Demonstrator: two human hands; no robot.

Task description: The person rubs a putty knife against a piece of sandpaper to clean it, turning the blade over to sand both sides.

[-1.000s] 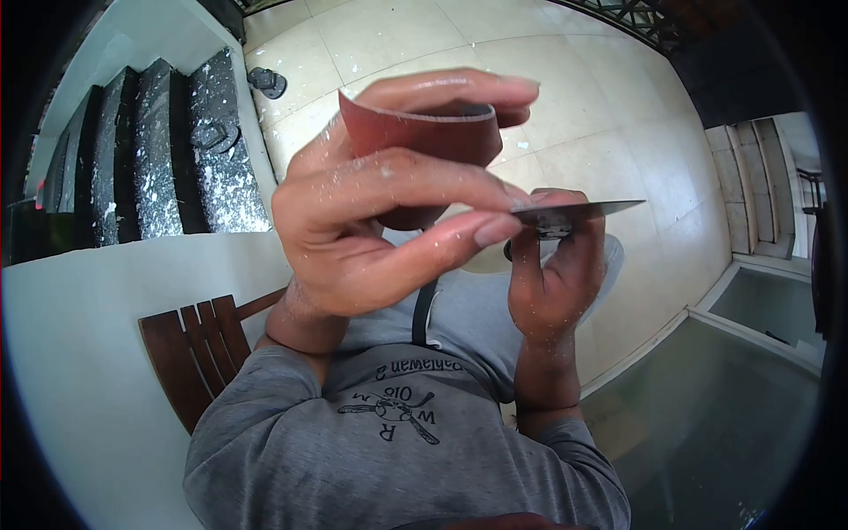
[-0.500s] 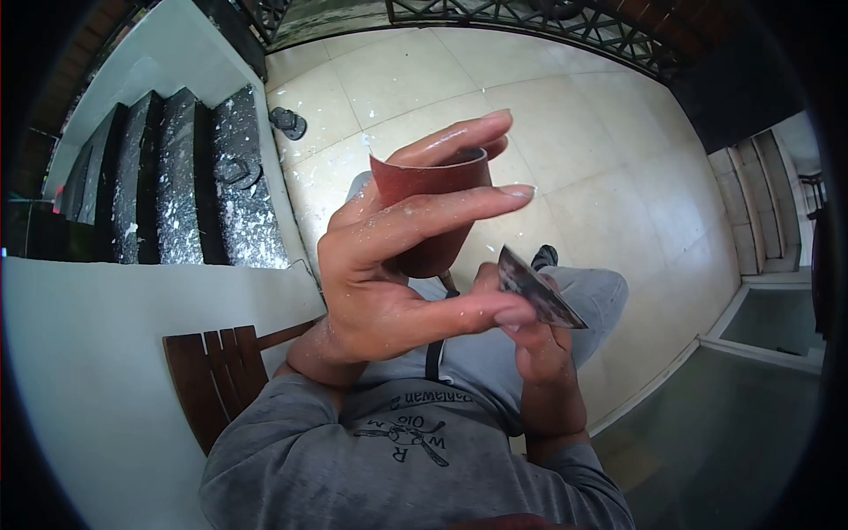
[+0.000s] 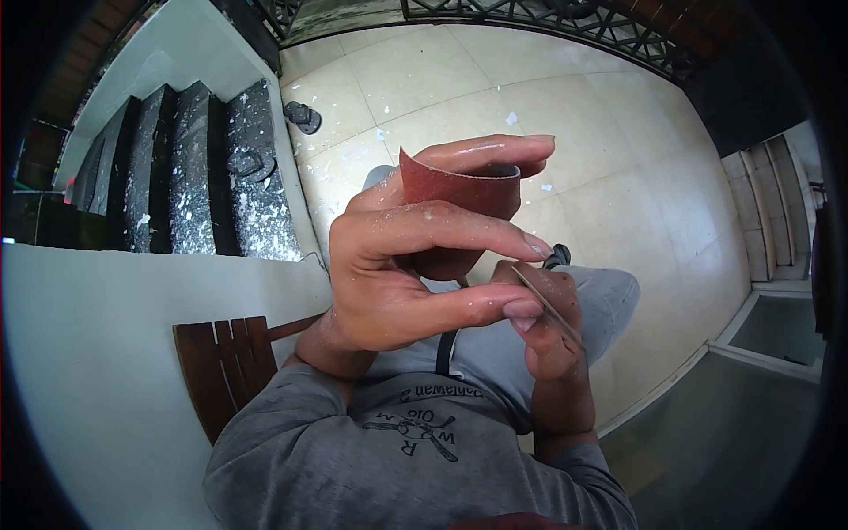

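Observation:
My left hand [image 3: 380, 291] reaches in from the left, its back towards me. A curled sheet of red-brown sandpaper [image 3: 459, 190] is tucked between its fingers, the index finger crossing in front of it. The left thumb lies against a thin flat dark plate [image 3: 549, 309], seen almost edge-on. My right hand [image 3: 556, 353] is behind that plate with its fingers bent around it, partly hidden. White specks dot the skin of the left hand.
White flakes lie on the tiled floor [image 3: 618, 177] and dark steps [image 3: 256, 208] at left. A pair of sandals [image 3: 305, 117] stands near the steps and another [image 3: 252, 165] on them. A slatted wooden chair [image 3: 221, 367] sits beside a white wall [image 3: 97, 318].
Both hands appear a little farther right. The plate has turned from showing its dark smeared face to nearly edge-on. The sandpaper stays in the left hand.

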